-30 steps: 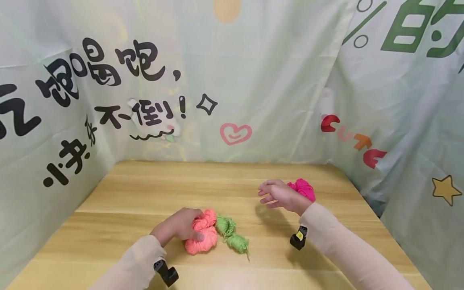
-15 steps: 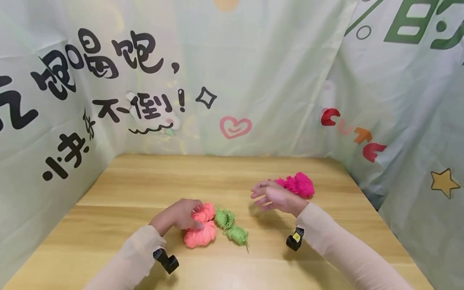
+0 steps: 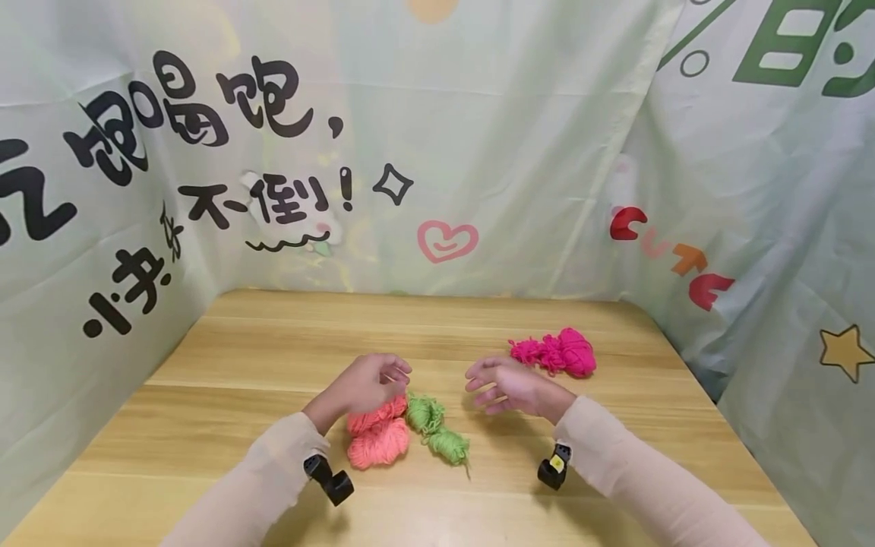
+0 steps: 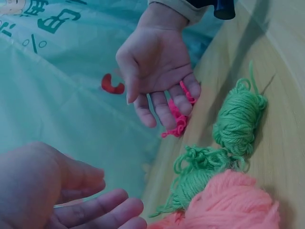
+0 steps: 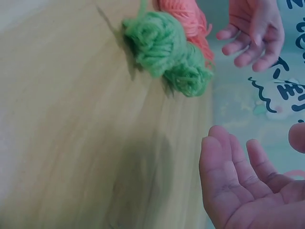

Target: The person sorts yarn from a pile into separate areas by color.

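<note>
Two coral-pink balls of yarn (image 3: 378, 443) lie together on the wooden table, left of its middle. Beside them on the right lie two joined bundles of green yarn (image 3: 447, 445), a loose end trailing toward the front. My left hand (image 3: 365, 386) hovers over the coral yarn's far part, fingers loosely bent and holding nothing. Across from it, my right hand (image 3: 509, 387) hangs above the table with relaxed fingers and an empty palm, as the left wrist view shows. A magenta yarn bundle (image 3: 576, 352) lies behind the right hand, apart from it.
The wooden table (image 3: 273, 342) is bounded at the back and sides by printed fabric hangings (image 3: 533, 152). A small black device (image 3: 330, 479) is strapped at the left wrist, and another black device (image 3: 554, 466) at the right.
My left hand has let go of the coral yarn and risen away, toward the right. My right hand has shifted slightly left and nearer, uncovering more of the magenta yarn.
</note>
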Demonstrator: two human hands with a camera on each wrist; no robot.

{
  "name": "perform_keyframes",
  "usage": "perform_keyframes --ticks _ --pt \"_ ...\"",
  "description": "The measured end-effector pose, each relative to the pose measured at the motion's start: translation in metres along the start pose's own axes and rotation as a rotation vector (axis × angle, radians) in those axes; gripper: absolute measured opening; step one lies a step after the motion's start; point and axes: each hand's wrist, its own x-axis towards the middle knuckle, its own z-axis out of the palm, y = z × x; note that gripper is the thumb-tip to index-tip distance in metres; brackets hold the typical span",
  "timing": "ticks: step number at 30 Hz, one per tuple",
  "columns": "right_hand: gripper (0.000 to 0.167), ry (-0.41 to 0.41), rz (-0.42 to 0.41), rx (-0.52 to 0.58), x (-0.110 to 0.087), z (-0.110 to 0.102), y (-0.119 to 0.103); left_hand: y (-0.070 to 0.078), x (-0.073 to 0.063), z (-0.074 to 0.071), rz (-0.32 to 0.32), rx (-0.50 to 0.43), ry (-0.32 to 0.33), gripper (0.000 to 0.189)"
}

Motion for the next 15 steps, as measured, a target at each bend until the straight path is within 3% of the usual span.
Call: perform_keyframes --ticks 5,8,12,15 --pt "0.036 -0.011 0.000 -0.013 0.000 0.006 0.004 0.003 0.007 0.005 -0.122 -0.151 0.008 0.027" --pt "0.036 -0.018 0.004 -0.018 0.000 0.010 0.006 0.007 0.010 0.007 -0.169 -0.182 -0.014 0.032" --pt "0.036 -0.038 0.013 -0.031 0.000 0.014 0.011 0.013 0.013 0.008 -0.193 -0.088 -0.073 0.034" --pt "0.034 -0.060 0.014 -0.055 -0.001 0.018 0.015 0.016 0.015 0.010 -0.182 0.041 -0.117 0.032"
